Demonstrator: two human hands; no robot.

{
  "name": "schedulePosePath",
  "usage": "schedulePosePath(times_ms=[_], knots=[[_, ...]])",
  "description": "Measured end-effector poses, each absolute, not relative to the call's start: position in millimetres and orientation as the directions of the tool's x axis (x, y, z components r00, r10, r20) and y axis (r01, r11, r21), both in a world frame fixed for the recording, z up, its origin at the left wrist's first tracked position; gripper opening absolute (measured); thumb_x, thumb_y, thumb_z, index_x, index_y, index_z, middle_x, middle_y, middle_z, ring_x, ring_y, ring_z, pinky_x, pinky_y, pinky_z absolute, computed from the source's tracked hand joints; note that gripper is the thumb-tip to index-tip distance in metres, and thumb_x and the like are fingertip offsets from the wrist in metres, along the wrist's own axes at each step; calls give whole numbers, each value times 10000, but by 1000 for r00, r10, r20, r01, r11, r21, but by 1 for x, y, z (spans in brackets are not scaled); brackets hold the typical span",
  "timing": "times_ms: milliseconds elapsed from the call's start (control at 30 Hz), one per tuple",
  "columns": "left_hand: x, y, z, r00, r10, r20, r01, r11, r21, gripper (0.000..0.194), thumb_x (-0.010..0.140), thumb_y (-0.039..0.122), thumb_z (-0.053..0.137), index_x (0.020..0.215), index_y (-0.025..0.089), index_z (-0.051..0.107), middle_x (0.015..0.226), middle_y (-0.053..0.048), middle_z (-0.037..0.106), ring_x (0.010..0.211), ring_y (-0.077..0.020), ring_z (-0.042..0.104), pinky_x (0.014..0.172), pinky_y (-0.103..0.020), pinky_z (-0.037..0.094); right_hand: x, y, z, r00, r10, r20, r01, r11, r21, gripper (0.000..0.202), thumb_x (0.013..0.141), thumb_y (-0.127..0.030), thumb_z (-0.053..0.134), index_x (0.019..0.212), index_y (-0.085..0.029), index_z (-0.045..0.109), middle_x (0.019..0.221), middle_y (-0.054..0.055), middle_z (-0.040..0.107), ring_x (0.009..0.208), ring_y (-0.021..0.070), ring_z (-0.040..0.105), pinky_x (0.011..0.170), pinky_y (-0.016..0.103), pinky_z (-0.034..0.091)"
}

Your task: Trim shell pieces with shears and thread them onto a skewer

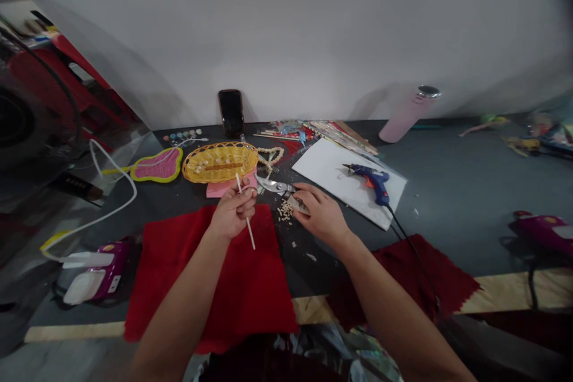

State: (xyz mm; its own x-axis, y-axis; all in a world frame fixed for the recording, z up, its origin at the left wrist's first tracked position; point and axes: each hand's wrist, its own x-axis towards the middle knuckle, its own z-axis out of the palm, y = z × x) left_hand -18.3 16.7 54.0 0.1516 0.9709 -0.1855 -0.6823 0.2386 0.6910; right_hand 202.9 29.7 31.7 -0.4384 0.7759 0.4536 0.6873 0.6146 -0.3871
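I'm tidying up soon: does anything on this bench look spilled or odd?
Small pale stubby pieces lie scattered on the dark grey tabletop beside the right hand, outside the yellow oval wicker basket; a white scrap lies nearer the front edge. They look spilled, though possibly just work debris. Nothing looks broken.

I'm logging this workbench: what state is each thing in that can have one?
White stick, held slanting in the left grip
Pliers, held in the right grip, jaw opening unclear
Small pieces, loosely heaped on the table
Basket, upright, partly filled
Glue gun, lying on the white board, cord attached
Phone, propped against the wall, screen dark
Pink bottle, standing
Larger red cloth, spread, overhanging the table edge
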Motion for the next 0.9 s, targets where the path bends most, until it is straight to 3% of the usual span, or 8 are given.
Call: schedulePosePath(times_ms=[133,300,500,667,900], knots=[[-18,19,49,147,975,-166,-641,221,735,236,683,116,659,867,181,527,703,33,523,385,23,241,348,-103,156,206,36,28,-326,840,435,727,516,-452,228,792,-225,509,1017,-223,550,1184,75,545,1052,208,537,872,354,457],[-8,19,32,104,965,-241,-384,263,885,264,651,195,705,852,160,538,655,19,550,388,4,320,359,-126,203,210,42,32,-193,890,413,758,402,-514,207,794,-248,506,995,-216,545,1133,87,561,969,221,570,775,337,479],[9,15,25,100,955,-281,-202,296,934,279,659,255,697,861,156,533,665,-8,600,370,0,310,356,-141,198,214,45,25,-186,905,383,827,354,-436,220,786,-245,510,1003,-227,542,1094,69,571,926,218,572,707,318,473],[9,15,29,117,949,-294,-234,314,920,287,648,276,703,851,149,545,743,-40,632,361,11,305,354,-139,196,220,48,16,-192,922,336,892,307,-333,195,785,-262,536,978,-232,544,1049,66,581,915,225,555,658,307,462],[5,20,29,97,937,-337,-386,347,855,322,713,373,640,930,146,572,699,-27,587,363,2,302,341,-126,159,225,50,11,-202,929,309,927,284,-247,202,770,-310,581,953,-229,559,1008,77,587,914,254,504,664,342,455]])
